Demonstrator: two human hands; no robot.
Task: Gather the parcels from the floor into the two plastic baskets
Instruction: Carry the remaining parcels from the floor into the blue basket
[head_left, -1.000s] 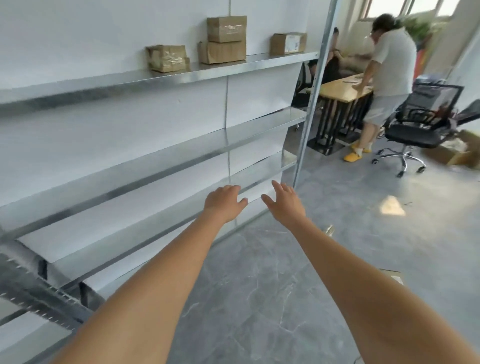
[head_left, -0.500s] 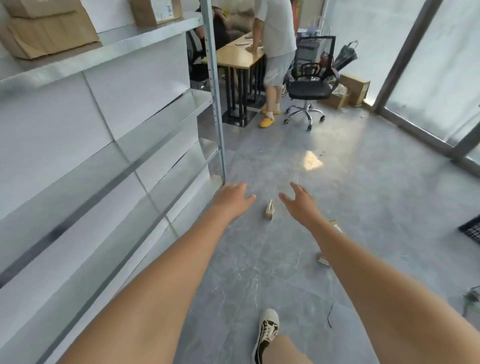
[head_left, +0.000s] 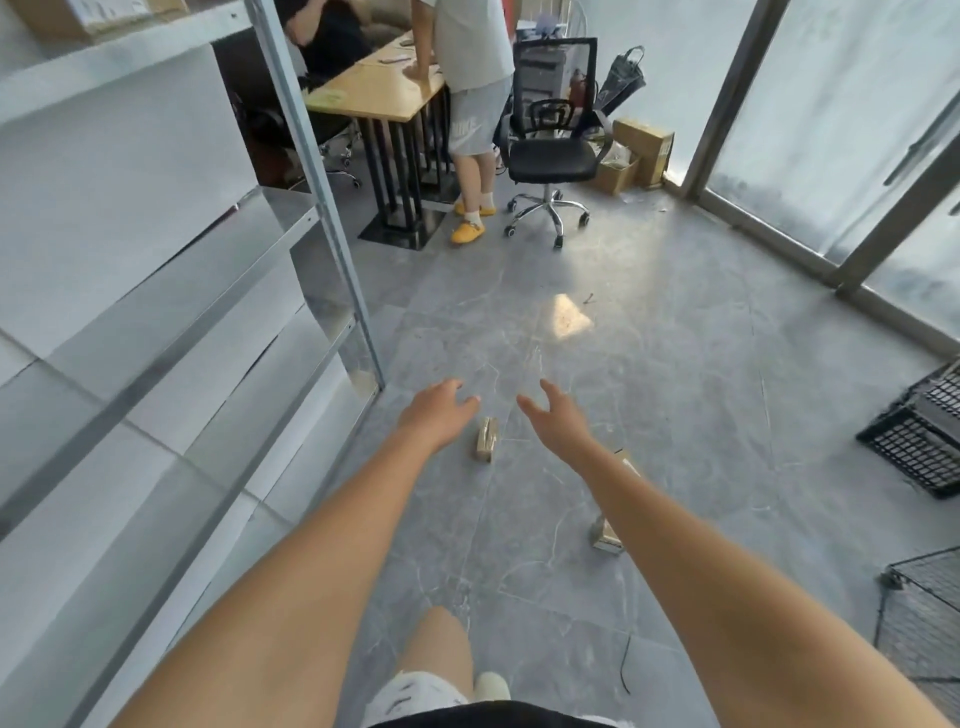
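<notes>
In the head view, the only one given, little of the task can be counted as done. Both arms are stretched forward over the grey floor (head_left: 649, 415); the left hand (head_left: 434, 413) and the right hand (head_left: 558, 421) are seen with fingers loosely spread, released and holding nothing. Between and just beyond them a small brown parcel (head_left: 485, 439) lies on the floor, not touched by either hand. A second parcel (head_left: 626, 460) is partly hidden behind the right forearm, and a third parcel (head_left: 605, 535) lies nearer the body, also half covered by that arm; all three are judged to be waiting for collection. At the right edge a black basket (head_left: 919, 441) stands on the floor, well apart from the parcels, and only a corner of it is shown, so whether anything is already inside cannot be told. Lower on the same edge a wire cart (head_left: 930, 613) is cut off by the frame; whether it serves as the second container cannot be told. To the left a metal shelf (head_left: 208, 291) runs along the wall. Farther back another person (head_left: 472, 78) stands at a wooden bench (head_left: 374, 93), beside an office chair (head_left: 550, 150) and some cartons (head_left: 641, 145) in the corner. By the look of it, the gathering is at its start: the nearest parcel is about to be reached, and every visible parcel is left to be carried across to the basket.
</notes>
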